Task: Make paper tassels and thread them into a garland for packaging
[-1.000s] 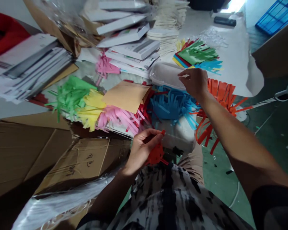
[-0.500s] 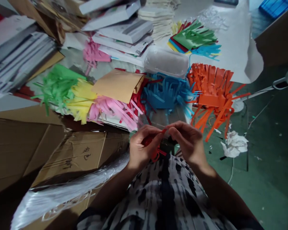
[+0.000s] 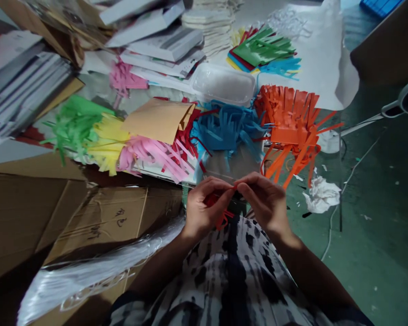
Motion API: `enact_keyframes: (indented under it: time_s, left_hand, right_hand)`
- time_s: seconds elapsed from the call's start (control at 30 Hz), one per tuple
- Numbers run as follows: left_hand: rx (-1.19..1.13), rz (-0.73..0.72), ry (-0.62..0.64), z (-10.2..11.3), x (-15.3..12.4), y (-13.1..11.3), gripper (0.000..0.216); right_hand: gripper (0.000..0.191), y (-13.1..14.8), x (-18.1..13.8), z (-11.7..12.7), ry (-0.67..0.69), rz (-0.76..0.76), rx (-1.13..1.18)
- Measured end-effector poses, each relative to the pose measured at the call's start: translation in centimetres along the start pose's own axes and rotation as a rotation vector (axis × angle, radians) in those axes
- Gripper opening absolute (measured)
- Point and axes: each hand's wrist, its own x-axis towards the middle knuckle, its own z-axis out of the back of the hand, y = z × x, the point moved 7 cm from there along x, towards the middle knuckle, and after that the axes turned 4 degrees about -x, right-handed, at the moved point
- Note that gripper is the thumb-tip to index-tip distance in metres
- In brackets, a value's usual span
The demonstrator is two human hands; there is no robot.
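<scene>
Both my hands meet in front of my lap on a small red fringed paper piece (image 3: 221, 215). My left hand (image 3: 202, 208) is closed round the bunched red paper, thumb and forefinger pinching its top. My right hand (image 3: 263, 201) pinches the same top end from the right, fingertips touching those of the left. Just beyond my hands lie fringed paper piles: blue (image 3: 226, 129), orange (image 3: 289, 124), pink (image 3: 154, 156), yellow (image 3: 109, 145) and green (image 3: 76, 122). A clear plastic container (image 3: 222, 83) stands behind the blue pile.
Flattened cardboard boxes (image 3: 54, 213) and a clear plastic bag (image 3: 88, 276) lie at the left. Stacks of white boxes (image 3: 166, 43) and printed sheets (image 3: 23, 90) fill the back. A brown envelope (image 3: 156, 120) rests on the piles. Crumpled white paper (image 3: 321, 194) lies on the green floor.
My right hand came back from the clear container at the table to join my left hand on the red paper. The view has tilted slightly downward.
</scene>
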Motion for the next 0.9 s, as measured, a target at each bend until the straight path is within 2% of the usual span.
enact_keyframes:
  time_s: [0.2,0.43,0.57,0.67,0.77,0.9]
  left_hand:
    - [-0.002,-0.051,0.013,-0.9,-0.3,-0.3,0.005]
    - [0.067,-0.085,0.011,-1.3,-0.7,-0.9,0.009]
    - [0.022,-0.072,0.026,-1.5,-0.8,-0.6,0.007]
    - [-0.024,-0.052,0.045,-1.7,-0.9,0.0,0.006]
    - [-0.061,-0.092,0.04,-1.8,-0.9,0.0,0.007]
    - [-0.033,-0.152,0.025,-1.8,-0.6,-0.6,0.005]
  right_hand:
    - [0.015,0.1,-0.8,0.4,-0.029,0.029,0.01]
    - [0.021,0.0,-1.3,0.7,-0.039,0.011,0.032]
    - [0.018,-0.2,-1.5,0.6,-0.001,-0.034,0.101]
    - [0.016,-0.3,-1.7,0.9,-0.043,-0.021,0.136]
    - [0.013,-0.3,-1.9,1.2,-0.096,0.004,0.127]
    - [0.006,-0.4,-1.8,1.1,-0.043,0.032,0.135]
